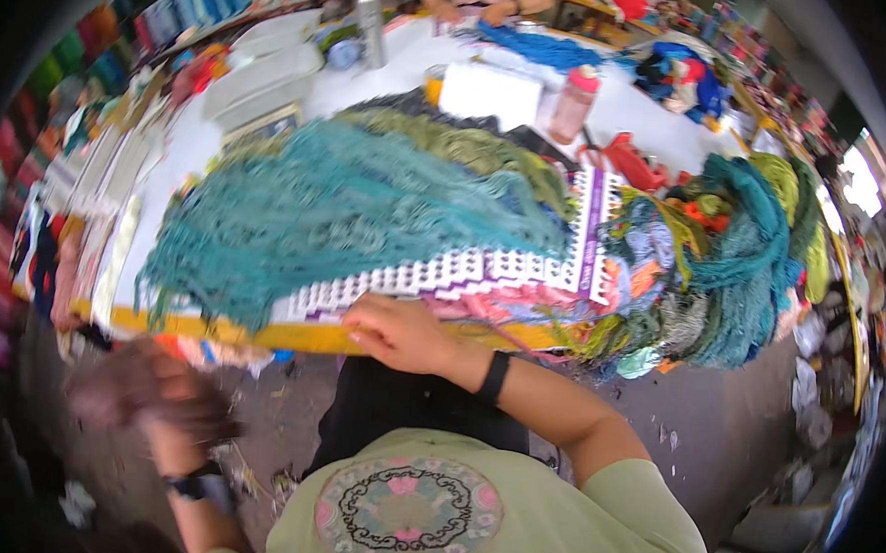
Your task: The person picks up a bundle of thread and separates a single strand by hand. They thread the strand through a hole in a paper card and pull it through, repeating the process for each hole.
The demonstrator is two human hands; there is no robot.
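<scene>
Bundle (111, 391) of dark, brownish-mauve strands, apparently yarn, at the left hand (169, 377), in the air just off the near left edge of the table (324, 92) and above the floor (676, 419). Both bundle and hand are blurred; the strands spread to either side of the hand, but whether its fingers are clamped on them or merely apart beneath them cannot be told. The right hand (400, 332) lies at the near edge of the table, its fingers half curled and close together; their undersides are hidden, so a pinch on anything cannot be confirmed. Just beyond it run white cards with rows of dark holes (382, 289), partly covered by a broad heap of teal yarn (357, 187); further skeins (756, 238) lie piled at the right.

Handling, as judged from appearance: the bundle should be light, limp and soft, unlikely to break if squeezed, yet prone to snag and tangle where loose strands hang out. A whole-hand hold about its gathered middle seems best; taking a few outer strands would probably draw them free and leave the remainder to slump. Slipping is a modest risk, since smooth strands may slide over one another.
</scene>
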